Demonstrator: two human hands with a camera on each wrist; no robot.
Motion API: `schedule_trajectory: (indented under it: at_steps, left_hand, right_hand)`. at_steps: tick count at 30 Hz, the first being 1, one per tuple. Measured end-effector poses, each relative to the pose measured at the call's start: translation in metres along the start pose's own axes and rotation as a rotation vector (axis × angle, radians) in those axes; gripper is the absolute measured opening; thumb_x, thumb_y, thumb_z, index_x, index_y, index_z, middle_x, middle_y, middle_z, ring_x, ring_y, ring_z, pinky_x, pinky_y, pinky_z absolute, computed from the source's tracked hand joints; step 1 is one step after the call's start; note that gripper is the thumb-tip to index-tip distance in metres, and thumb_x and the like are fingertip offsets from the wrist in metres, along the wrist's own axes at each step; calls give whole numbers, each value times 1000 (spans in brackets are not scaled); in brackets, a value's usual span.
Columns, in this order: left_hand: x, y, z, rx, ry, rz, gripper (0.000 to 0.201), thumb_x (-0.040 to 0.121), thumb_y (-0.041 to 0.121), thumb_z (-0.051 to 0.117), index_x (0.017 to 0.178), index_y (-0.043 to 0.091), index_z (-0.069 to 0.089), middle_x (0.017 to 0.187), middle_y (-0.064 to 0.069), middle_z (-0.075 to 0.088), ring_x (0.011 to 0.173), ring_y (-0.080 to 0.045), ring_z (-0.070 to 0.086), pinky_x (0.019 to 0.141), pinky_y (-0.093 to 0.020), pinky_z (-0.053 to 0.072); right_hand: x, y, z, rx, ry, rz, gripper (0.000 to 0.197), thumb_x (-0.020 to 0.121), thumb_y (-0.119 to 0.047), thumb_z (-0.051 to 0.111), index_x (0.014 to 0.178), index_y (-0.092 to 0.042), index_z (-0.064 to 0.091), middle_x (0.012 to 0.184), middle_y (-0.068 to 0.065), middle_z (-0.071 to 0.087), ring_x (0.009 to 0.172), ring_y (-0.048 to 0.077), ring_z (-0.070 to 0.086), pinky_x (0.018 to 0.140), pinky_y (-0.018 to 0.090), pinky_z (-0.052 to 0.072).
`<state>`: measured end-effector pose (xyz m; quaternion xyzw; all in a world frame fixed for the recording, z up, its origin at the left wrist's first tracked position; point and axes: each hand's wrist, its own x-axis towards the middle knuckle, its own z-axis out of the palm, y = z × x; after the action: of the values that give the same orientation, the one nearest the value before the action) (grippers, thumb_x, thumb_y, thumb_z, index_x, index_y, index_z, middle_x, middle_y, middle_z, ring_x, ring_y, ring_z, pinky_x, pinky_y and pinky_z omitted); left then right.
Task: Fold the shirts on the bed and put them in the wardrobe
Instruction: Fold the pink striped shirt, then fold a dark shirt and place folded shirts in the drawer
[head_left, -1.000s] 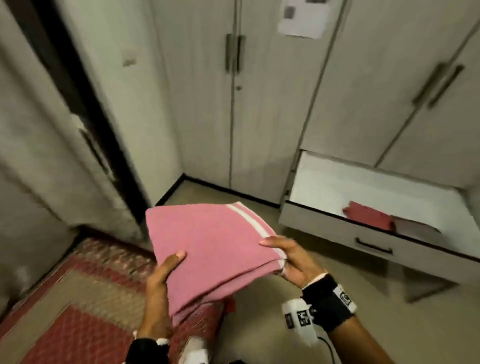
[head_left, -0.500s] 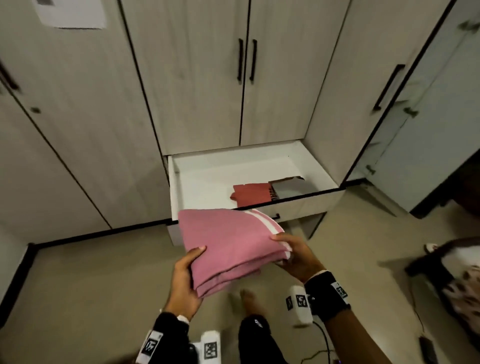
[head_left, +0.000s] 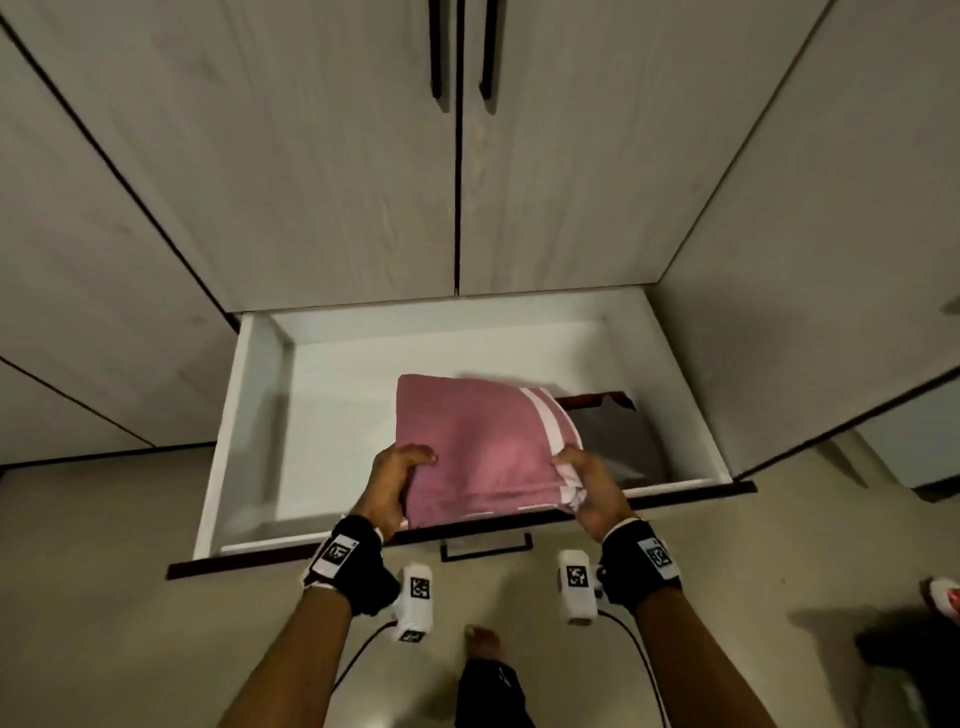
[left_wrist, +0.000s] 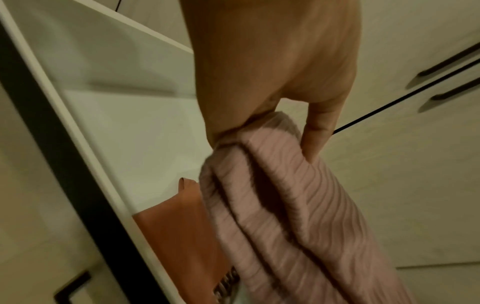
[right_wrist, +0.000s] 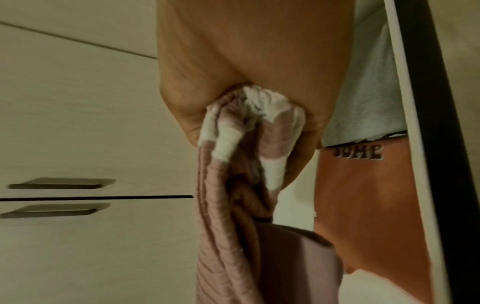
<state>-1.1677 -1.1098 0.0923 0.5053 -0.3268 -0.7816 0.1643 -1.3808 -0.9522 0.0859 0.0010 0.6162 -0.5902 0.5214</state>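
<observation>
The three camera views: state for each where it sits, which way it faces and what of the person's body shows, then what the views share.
Head: worn on the head, looks down into the open drawer; both forearms, left hand, right hand and a foot show.
Left wrist: along the left hand toward the wardrobe doors; palm and fingers.
Right wrist: along the right hand; palm only.
Shared: all three show the folded pink shirt; both wrist views show the orange shirt in the drawer.

The open white drawer (head_left: 249, 415) sticks out from the wardrobe above the floor (head_left: 104, 597). On its bottom lie a folded red shirt (right_wrist: 363, 205) and, touching it, a folded grey shirt (head_left: 618, 441)
</observation>
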Motion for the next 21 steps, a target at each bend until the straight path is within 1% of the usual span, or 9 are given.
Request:
schedule_trajectory:
  at_steps: [2,4,6,7,9,12,15,18,21]
  left_hand:
    - [37,0,6,71,27,-10,20,74,2,69,93,8,68,90,-16,69,81,-31,68,73,-35,56]
    - [63,-12,-1,234,77,-63,35,75,10,72,110,9,69,96,-12,69,91,-29,64,76,-33,50]
    - [72,-34,-13,390,131,-157,62,83,11,72,141,6,50,111,-12,66,101,-29,60,78,-33,47]
    - [66,-44,-20,439,156,-198,83,77,14,75,150,5,38,121,-14,64,108,-30,59,82,-35,47]
    - [41,-58,-30,388,181,-210,91,67,18,76,149,6,37,121,-16,66,109,-30,61,90,-38,47]
    - [-20,-70,-46,225,219,-103,69,67,23,69,133,9,52,104,-12,71,94,-24,64,86,-40,47]
    - [-91,-85,-82,115,310,-1,58,73,27,64,128,10,59,107,-16,75,93,-29,70,83,-41,53]
    - [-165,-105,-124,-1,429,78,43,83,21,69,124,11,62,108,-16,76,97,-38,71,86,-45,55]
    - [-249,-136,-178,-79,593,158,40,83,24,67,121,13,66,104,-12,77,100,-36,71,86,-43,57]
  right_hand:
    - [31,-6,-5,-50,-8,6,12,70,-22,71,68,-17,60,60,-1,56,43,13,51,39,19,32]
    - [57,3,-15,-197,43,19,8,73,-23,74,75,-18,68,72,5,62,48,15,54,42,21,36]
    - [80,24,-39,-444,153,0,4,92,-16,69,95,-13,68,91,11,66,65,18,64,56,27,50]
    - [86,35,-52,-584,231,-9,14,94,-17,68,107,-11,66,102,12,67,82,22,67,71,32,54]
    - [86,49,-66,-782,369,-32,30,94,-23,68,121,-10,65,117,9,67,107,31,64,92,38,50]
    - [56,58,-47,-885,410,-128,13,95,-21,64,103,-14,72,100,9,71,92,31,66,80,35,47]
    - [16,81,5,-943,195,-193,7,93,-19,68,88,-22,73,85,4,74,79,24,66,72,31,46]
    - [-19,125,73,-1031,-142,-200,23,90,-11,70,76,-29,70,74,-5,72,69,3,65,69,27,49]
    - [-68,178,158,-1188,-468,-155,18,86,-10,69,77,-24,73,76,-3,73,76,15,70,75,32,55]
